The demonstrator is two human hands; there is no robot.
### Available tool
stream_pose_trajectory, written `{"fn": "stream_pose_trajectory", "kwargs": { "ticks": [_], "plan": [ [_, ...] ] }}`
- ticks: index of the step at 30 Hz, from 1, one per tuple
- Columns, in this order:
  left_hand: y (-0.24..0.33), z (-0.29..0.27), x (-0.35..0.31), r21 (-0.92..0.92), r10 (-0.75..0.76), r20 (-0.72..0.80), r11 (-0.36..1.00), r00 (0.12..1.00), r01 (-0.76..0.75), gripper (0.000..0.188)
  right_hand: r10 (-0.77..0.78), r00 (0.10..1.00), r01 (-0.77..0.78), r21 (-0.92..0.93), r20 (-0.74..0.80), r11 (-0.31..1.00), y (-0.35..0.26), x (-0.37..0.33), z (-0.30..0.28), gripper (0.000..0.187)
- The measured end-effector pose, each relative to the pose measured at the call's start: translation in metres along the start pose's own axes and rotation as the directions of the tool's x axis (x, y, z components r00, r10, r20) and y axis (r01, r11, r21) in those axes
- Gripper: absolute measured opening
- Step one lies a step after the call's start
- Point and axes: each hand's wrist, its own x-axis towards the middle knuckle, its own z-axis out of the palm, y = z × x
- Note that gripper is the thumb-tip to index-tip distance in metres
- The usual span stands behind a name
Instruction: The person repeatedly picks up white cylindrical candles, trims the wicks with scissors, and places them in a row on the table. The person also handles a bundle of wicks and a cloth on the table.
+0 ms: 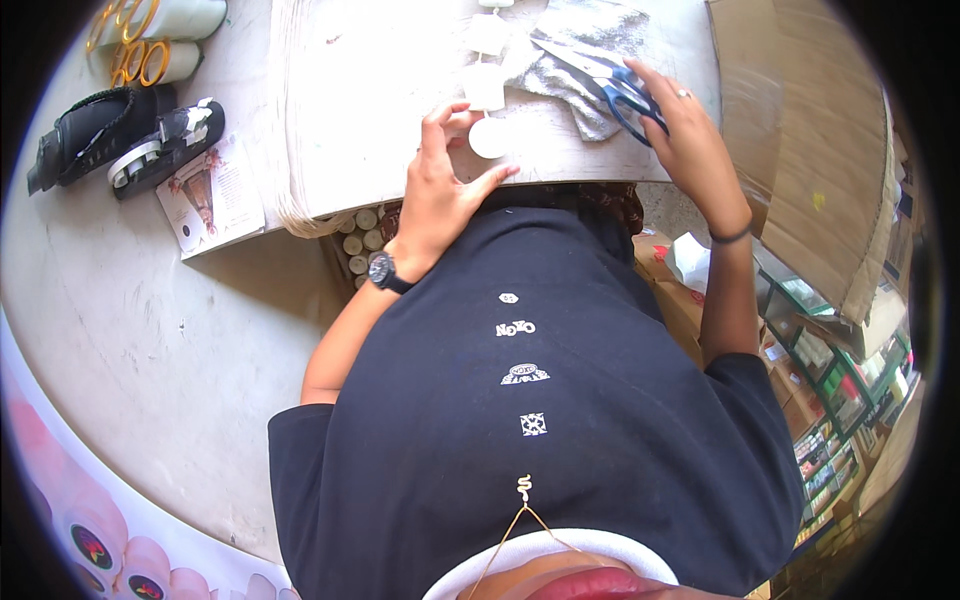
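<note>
My left hand (445, 165), with a watch on its wrist, curls its fingers and thumb around a round white candle (490, 138) near the table's front edge. Beyond it, more white candle pieces (485, 86) stretch away in a line, seemingly joined by a thin wick. My right hand (685, 125) has its fingers and thumb on the blue handles of a pair of scissors (622, 98). The blades point left and away, over a crumpled grey cloth (590, 75). Glare washes out part of the white tabletop (390, 75).
A long bundle of white wick cord (285, 130) hangs over the table edge. Farther left are black tools (170, 145), a printed card (212, 195) and spools (170, 60). A large cardboard sheet (820, 130) stands at right, above shelves of goods (830, 400). White cylinders (362, 240) are stacked below the table.
</note>
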Motion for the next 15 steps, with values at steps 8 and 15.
{"fn": "stream_pose_trajectory", "kwargs": {
  "ticks": [8, 15],
  "plan": [
    [-0.002, -0.024, 0.0, -0.487, -0.264, 0.201, 0.809, 0.943, 0.33, 0.033, 0.057, 0.921, -0.342, 0.728, 0.386, 0.594, -0.028, -0.025, -0.014, 0.062],
    [0.008, -0.062, 0.009, -0.644, -0.396, 0.411, 0.512, 0.821, 0.569, 0.047, -0.142, 0.76, -0.613, 0.773, 0.634, 0.166, -0.055, -0.015, -0.005, 0.116]
  ]
}}
